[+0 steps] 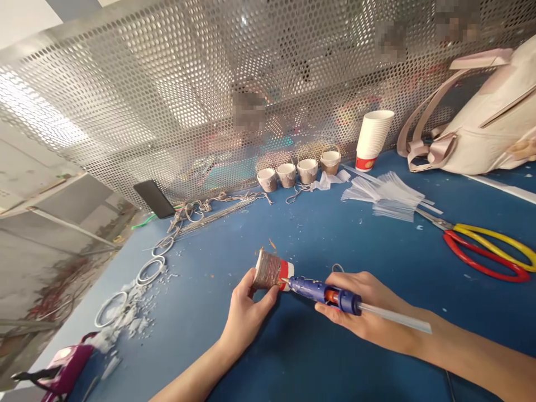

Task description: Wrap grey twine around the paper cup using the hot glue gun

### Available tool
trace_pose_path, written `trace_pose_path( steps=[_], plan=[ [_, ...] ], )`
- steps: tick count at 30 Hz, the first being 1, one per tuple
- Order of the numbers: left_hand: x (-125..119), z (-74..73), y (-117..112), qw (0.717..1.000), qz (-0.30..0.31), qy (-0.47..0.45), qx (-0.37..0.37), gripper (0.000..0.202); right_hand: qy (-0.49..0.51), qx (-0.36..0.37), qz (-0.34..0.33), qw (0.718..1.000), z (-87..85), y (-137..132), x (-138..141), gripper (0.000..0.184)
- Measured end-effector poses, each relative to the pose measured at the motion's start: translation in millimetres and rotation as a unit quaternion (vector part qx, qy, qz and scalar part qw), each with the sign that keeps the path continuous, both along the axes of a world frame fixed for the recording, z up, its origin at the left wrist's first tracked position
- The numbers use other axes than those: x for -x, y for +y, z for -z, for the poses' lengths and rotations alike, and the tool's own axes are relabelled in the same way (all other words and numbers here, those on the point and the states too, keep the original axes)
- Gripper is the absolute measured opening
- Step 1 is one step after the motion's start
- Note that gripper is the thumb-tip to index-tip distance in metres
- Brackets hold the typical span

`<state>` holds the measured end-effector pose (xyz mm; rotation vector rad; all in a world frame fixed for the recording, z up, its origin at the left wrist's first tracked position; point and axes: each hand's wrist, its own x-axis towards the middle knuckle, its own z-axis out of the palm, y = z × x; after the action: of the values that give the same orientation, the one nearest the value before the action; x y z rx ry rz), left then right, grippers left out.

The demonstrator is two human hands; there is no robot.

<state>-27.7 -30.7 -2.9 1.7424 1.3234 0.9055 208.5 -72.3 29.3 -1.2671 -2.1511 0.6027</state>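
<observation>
The left hand (245,312) pinches a brown twine-wrapped paper cup (268,271) with a red-and-white band between thumb and fingers, just above the blue table (335,240). The right hand (368,312) is wrapped around a blue glue gun (322,291), nozzle touching the band. Risk — the left thumb sits near the nozzle; a slip could burn it.

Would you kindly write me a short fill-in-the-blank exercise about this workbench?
1. The right hand holds a blue ____ against the cup in the left hand.
2. The scissors have one red handle and one ____ handle.
3. By the mesh screen stand ____ small wrapped cups in a row.
Missing words: glue gun; yellow; four.
</observation>
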Motion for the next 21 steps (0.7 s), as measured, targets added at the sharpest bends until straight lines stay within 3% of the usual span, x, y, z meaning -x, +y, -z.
trace_pose_path(
  steps=[12, 21],
  plan=[
    [-2, 0.6, -3, 0.999, 0.003, 0.038, -0.025, 0.017, -0.047, -0.120, -0.013, 0.992, 14.1, -4, 4, 0.019],
    [-3, -4.6, -4, 0.998, 0.004, 0.051, -0.040, 0.014, -0.059, -0.140, -0.007, 0.988, 14.2, -4, 1, 0.018]
  ],
)
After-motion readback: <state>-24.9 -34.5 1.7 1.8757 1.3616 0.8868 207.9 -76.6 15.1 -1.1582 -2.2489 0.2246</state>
